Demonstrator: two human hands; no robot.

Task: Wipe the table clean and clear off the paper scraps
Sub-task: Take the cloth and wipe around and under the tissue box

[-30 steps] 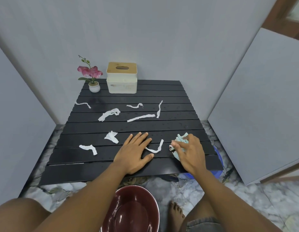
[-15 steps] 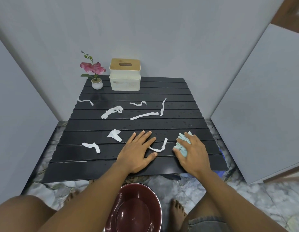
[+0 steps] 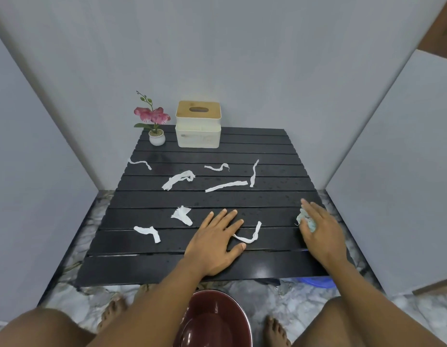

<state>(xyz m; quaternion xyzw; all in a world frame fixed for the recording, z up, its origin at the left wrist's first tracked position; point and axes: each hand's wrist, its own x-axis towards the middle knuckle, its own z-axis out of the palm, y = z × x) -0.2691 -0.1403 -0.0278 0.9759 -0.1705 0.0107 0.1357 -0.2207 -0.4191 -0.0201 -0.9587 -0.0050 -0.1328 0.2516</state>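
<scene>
A low black slatted table (image 3: 167, 269) carries several white paper scraps. One curved scrap (image 3: 252, 235) lies just right of my left hand (image 3: 215, 242), which rests flat on the near slats with fingers spread. My right hand (image 3: 321, 231) presses a pale blue-green cloth (image 3: 305, 219) onto the table near its right edge, fingers straight over it. Other scraps include a bent strip (image 3: 148, 231) at the near left, a crumpled bit (image 3: 182, 214), a wide strip (image 3: 178, 179) and a long strip (image 3: 226, 185) in the middle.
A white tissue box (image 3: 198, 125) with a wooden lid and a small potted pink flower (image 3: 155, 121) stand at the table's far edge. A dark red basin (image 3: 212, 321) sits on the marble floor between my knees. Something blue (image 3: 315, 281) shows under the table's right corner.
My right hand has slid the cloth to the right, away from the curved scrap toward the table's right edge. The left hand stays flat in place.
</scene>
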